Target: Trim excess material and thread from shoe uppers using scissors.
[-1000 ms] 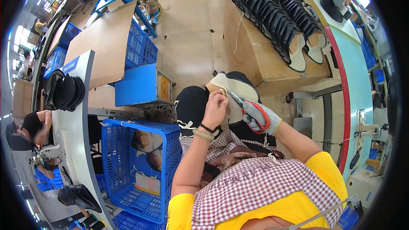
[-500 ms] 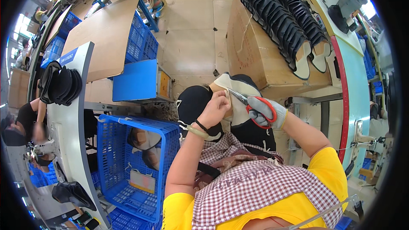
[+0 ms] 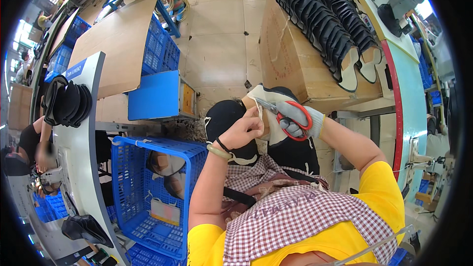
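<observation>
Over my knees lies a pale shoe upper (image 3: pixel 278 133) with a tan inside and black edges. My bare left hand (image 3: pixel 245 130) pinches a thin pale strip (image 3: pixel 260 110) at the edge of the upper. My right hand (image 3: pixel 290 117), in a light glove with grey fingertips, is closed around scissors (image 3: pixel 308 118) with red handles. The blades (image 3: pixel 266 104) point left, and their tips meet the strip just above my left fingers. Whether the blades have cut into it cannot be made out.
A blue crate (image 3: pixel 185 207) with several shoe pieces stands at my left. Black shoe uppers (image 3: pixel 315 24) lie in rows on a cardboard box (image 3: pixel 281 64) at the far right. A white table (image 3: pixel 81 152) with black pieces (image 3: pixel 69 101) runs along the left; a person's arm (image 3: pixel 44 143) is beyond it.
The scissors have shifted slightly left and up, with their tips now at the strip. My left hand has moved slightly down and turned, its fingers now more spread.
</observation>
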The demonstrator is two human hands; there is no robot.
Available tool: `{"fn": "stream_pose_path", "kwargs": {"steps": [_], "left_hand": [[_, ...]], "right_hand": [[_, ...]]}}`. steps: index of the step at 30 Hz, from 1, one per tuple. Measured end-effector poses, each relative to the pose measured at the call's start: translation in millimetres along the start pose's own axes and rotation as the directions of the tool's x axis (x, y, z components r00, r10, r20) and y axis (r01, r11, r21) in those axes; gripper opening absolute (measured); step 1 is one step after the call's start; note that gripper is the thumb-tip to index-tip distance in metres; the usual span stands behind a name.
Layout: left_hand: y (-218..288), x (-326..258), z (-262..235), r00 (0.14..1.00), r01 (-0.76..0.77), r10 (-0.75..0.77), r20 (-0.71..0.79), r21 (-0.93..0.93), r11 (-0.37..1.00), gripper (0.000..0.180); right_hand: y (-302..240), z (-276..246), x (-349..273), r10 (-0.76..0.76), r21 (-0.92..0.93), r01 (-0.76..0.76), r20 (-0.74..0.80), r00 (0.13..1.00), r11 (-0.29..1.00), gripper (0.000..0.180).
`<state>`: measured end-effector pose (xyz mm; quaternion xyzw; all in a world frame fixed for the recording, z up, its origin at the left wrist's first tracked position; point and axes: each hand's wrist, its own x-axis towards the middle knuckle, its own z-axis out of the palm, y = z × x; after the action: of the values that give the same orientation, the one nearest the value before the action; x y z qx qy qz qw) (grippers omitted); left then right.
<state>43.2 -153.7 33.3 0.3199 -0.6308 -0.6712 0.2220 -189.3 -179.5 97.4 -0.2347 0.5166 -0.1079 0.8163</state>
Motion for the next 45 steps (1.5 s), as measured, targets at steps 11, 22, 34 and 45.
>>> {"fn": "stream_pose_path", "kwargs": {"steps": [11,22,34,45], "left_hand": [[3.5,-5.0,10.7,0.998,-0.053,0.057,-0.032,0.122,0.991,0.010],[14.5,-15.1,33.1,0.883,-0.070,0.283,-0.374,0.490,0.869,0.011],[-5.0,30.4,15.1,0.523,0.158,0.150,-0.839,0.268,0.950,0.017],[-19.1,31.3,-3.7,0.805,0.143,-0.373,-0.461,-0.460,0.876,0.013]], "right_hand": [[-2.3,14.3,0.1,-0.019,-0.124,-0.001,-0.154,0.988,0.992,0.045],[-7.2,28.5,15.0,0.022,-0.077,-0.040,-0.215,0.976,0.996,0.049],[14.2,15.8,18.9,-0.075,-0.116,0.058,-0.146,0.986,0.992,0.052],[19.0,6.6,9.8,-0.098,-0.045,0.098,-0.012,0.995,0.994,0.047]]}}
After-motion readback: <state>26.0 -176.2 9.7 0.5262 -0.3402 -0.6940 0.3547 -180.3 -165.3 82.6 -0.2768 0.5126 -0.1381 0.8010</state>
